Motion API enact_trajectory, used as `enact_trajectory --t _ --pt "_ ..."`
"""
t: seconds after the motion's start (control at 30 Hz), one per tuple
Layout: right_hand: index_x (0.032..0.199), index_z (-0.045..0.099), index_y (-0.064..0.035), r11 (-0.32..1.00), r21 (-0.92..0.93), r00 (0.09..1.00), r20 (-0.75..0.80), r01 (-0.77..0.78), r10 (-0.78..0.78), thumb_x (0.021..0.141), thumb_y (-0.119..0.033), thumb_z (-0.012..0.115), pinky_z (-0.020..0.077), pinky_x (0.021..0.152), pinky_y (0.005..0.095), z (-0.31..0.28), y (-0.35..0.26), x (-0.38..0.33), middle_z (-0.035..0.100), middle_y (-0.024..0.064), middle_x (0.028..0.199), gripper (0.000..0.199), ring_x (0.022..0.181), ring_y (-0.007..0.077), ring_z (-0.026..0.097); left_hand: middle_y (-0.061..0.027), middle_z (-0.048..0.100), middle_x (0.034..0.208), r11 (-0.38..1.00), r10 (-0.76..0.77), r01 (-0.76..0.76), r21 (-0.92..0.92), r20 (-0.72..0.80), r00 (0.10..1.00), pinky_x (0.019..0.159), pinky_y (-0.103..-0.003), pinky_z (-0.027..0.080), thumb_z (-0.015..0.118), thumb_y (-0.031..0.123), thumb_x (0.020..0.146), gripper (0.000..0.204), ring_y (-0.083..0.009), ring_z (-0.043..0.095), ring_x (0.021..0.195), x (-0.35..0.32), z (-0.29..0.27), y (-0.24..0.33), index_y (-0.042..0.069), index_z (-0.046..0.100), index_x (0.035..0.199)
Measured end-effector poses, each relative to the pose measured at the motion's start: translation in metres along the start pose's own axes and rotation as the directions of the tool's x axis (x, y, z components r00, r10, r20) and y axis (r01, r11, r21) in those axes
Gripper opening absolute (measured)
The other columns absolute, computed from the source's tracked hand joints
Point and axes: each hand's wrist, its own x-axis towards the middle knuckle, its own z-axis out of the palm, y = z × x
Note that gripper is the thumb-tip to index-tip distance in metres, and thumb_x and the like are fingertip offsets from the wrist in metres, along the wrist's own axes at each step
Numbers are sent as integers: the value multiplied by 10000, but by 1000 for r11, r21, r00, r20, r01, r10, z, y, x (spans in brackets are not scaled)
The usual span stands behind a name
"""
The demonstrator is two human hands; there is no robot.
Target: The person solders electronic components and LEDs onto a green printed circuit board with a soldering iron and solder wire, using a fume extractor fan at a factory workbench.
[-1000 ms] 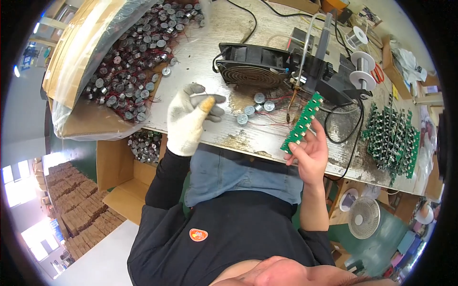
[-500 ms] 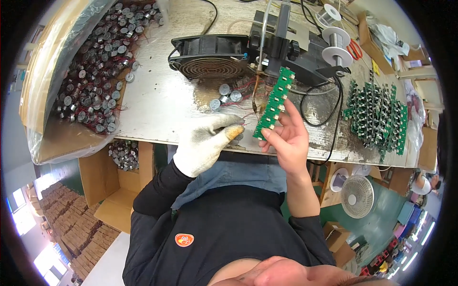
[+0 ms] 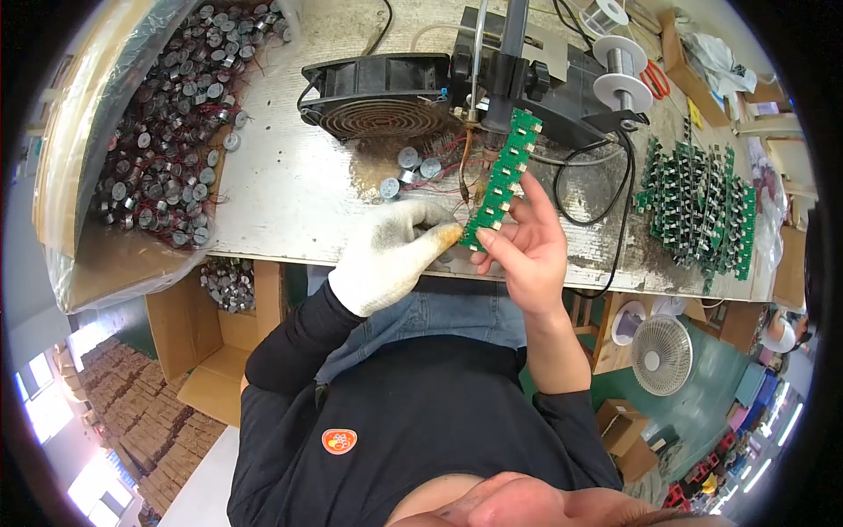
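Note:
My right hand (image 3: 525, 250), bare, holds a long green circuit board strip (image 3: 501, 178) upright and tilted over the bench edge. My left hand (image 3: 391, 253), in a white knit glove, pinches a small part against the strip's lower end; the part itself is hidden by the fingertips. Just beyond the strip stands a soldering fixture (image 3: 518, 61) with a thin tip and red wires. A few small round metal components (image 3: 408, 162) lie on the worn bench (image 3: 281, 193) above my gloved hand.
A black fan (image 3: 378, 92) sits at the back of the bench. A plastic-lined box with several round components (image 3: 154, 149) is at the left. Stacked green boards (image 3: 698, 206) lie at the right, solder spools (image 3: 619, 70) behind. Cardboard boxes and a floor fan (image 3: 660, 353) stand below.
My gloved left hand has left the loose components on the bench and come to the strip's lower end. My right hand has raised the strip closer to the soldering fixture.

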Motion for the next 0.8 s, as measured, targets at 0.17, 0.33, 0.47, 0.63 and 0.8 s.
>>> enact_trajectory --t 0.17,0.33,0.47,0.63,0.8 --pt "1434 231 -26 1000 -12 1000 0 0 0 803 125 557 504 475 233 2 -4 2 560 198 1134 726 671 170 629 -81 650 810 975 -127 125 -182 -3 992 627 -252 495 605 151 882 201 -98 608 698 0 1 13 -48 629 898" --pt "1434 235 -38 1000 -2 1000 -1 17 -17 802 128 555 510 477 235 2 -2 2 553 208 1159 728 689 176 637 -73 644 711 996 -85 84 -16 -29 996 597 -259 500 603 147 840 199 -104 618 659 6 0 9 -51 622 841" --pt "1433 236 -43 999 18 999 -12 33 -33 801 130 557 518 478 236 3 -3 2 550 210 1164 730 698 183 642 -78 648 725 997 -63 65 44 -56 996 599 -258 502 600 136 837 196 -109 620 657 8 0 12 -59 620 836" --pt "1433 236 -45 998 30 999 -10 47 -46 801 131 561 519 474 237 3 -3 3 548 210 1166 732 694 185 643 -41 614 790 994 -103 103 -34 1 995 629 -228 464 585 147 860 171 -87 576 696 6 -1 16 -20 611 883" --pt "1431 237 -42 999 13 999 -5 44 -44 800 131 561 515 467 239 4 -5 2 548 211 1165 731 679 187 644 -44 620 784 995 -99 98 -30 -17 995 627 -229 463 593 146 856 177 -86 576 698 5 0 19 -28 622 872"
